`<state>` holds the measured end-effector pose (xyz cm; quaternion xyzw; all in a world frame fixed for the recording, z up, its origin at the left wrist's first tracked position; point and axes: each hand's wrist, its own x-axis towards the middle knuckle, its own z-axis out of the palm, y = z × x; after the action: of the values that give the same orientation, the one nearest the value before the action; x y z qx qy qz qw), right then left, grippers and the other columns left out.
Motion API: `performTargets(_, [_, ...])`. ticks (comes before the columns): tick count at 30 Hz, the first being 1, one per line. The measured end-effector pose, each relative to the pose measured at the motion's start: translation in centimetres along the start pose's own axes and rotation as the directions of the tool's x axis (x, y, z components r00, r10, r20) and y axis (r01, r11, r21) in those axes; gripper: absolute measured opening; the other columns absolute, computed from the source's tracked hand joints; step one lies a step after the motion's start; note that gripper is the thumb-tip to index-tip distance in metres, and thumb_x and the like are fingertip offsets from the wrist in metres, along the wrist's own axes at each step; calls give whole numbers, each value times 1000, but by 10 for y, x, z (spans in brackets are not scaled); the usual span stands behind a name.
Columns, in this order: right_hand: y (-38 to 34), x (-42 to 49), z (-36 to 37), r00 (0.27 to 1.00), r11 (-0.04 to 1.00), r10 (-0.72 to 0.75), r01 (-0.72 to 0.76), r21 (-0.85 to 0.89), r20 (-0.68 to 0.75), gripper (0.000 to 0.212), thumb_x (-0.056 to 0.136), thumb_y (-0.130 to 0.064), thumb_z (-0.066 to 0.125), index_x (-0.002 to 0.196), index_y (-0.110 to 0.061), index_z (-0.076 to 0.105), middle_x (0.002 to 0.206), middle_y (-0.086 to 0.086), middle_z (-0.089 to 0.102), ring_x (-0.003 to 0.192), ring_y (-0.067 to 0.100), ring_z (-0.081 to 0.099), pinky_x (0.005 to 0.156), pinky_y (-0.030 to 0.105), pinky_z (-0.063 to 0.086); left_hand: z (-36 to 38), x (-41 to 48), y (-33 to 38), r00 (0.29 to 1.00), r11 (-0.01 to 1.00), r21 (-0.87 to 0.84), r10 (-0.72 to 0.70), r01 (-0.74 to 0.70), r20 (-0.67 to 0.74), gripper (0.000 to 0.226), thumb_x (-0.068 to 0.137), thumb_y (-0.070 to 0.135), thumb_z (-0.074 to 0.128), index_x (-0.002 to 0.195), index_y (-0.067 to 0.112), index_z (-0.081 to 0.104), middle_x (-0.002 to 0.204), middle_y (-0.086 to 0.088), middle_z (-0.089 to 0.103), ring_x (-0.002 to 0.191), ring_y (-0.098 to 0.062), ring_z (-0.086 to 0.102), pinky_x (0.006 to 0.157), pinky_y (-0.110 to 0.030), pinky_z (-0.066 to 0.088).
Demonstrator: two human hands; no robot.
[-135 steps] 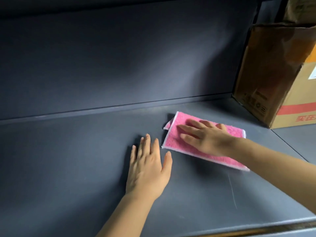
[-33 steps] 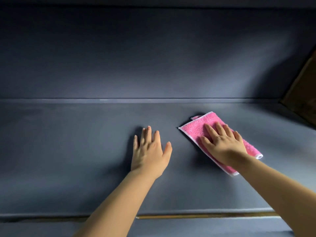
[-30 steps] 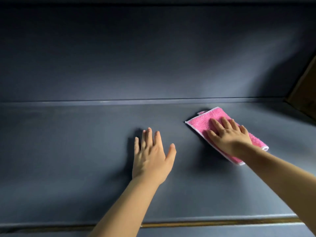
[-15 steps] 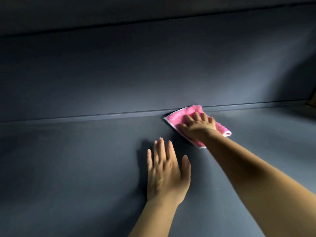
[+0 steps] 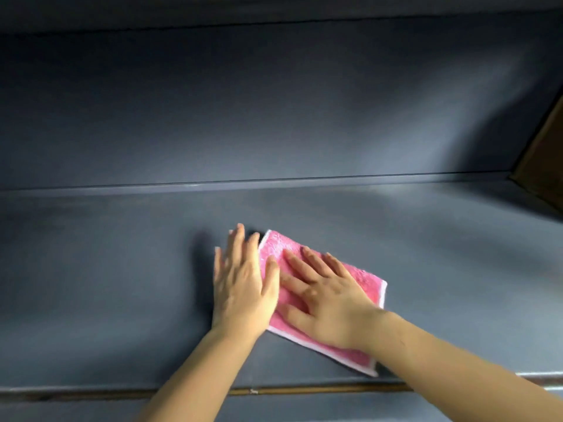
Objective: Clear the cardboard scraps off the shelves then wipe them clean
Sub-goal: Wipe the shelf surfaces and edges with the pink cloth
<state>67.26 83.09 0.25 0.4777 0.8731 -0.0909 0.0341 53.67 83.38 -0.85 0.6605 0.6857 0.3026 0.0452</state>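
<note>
Since half a second ago the pink cloth (image 5: 362, 277) has slid from the shelf's back edge toward the front, about 5 o'clock of centre on the dark grey shelf (image 5: 106, 269). Right hand (image 5: 327, 295) lies flat on it, fingers spread, not gripping. Left hand (image 5: 240, 283) is flat too, thumb overlapping the cloth's edge. A brown cardboard box (image 5: 545, 166) at 3 o'clock is cut off by the frame. The cloth is fuzzy terry with white trim, folded into a rectangle.

Dark grey-blue shelf (image 5: 106, 269), matte surface, fills most of the view. Back panel (image 5: 243, 102) same colour, meets the shelf at a thin raised lip. Soft light falls from the upper right, leaving the left side dimmer. Brown cardboard box (image 5: 545, 166) at the right edge. Worn metal strip along the shelf's front edge (image 5: 304, 389).
</note>
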Motion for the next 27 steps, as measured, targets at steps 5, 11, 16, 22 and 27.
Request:
performTargets(5, [40, -8, -7, 976, 976, 218, -217, 35, -30, 89, 65, -81, -6, 145, -43, -3, 158, -9, -11, 146, 15, -11, 116, 33, -8, -8, 3, -23, 991, 982, 176, -93, 74, 100, 58, 93, 42, 19, 142, 12, 18, 156, -7, 4, 143, -15, 0, 115, -35, -7])
performTargets(11, [44, 49, -7, 943, 944, 328, -327, 39, -55, 60, 94, -58, 18, 148, -37, 2, 159, -2, -6, 147, 22, -8, 118, 42, -4, -3, 7, -25, 994, 993, 97, -81, 74, 69, 52, 96, 33, 30, 142, 12, 20, 155, -6, 9, 143, -14, 3, 116, -33, -7])
performTargets(16, [-15, 55, 0, 982, 982, 187, -185, 48, -38, 61, 95, -53, 16, 149, -32, -1, 159, 2, -10, 146, 25, -11, 119, 46, -5, -11, 2, -23, 1000, 999, -28, -22, 23, 8, 68, 78, 40, 16, 138, 11, 29, 154, -6, 14, 143, -15, 7, 114, -28, -9])
performTargets(22, [-55, 18, 12, 997, 996, 76, -75, 54, -28, 66, 89, -58, 5, 148, -30, -9, 158, 2, -14, 145, 25, -17, 117, 45, -12, -31, -10, -25, 986, 987, 22, 155, -157, 66, 79, 73, 50, 4, 136, 13, 34, 154, -4, 17, 143, -15, 8, 112, -25, -10])
performTargets(27, [-54, -12, 17, 995, 995, 95, -94, 27, -35, 93, 57, -64, -15, 146, -38, -8, 158, -2, -14, 146, 20, -15, 115, 39, -13, -46, -23, -48, 992, 995, 74, 53, -62, 110, 58, 87, 40, 22, 135, 9, 34, 154, -8, 15, 143, -17, 6, 115, -33, -5])
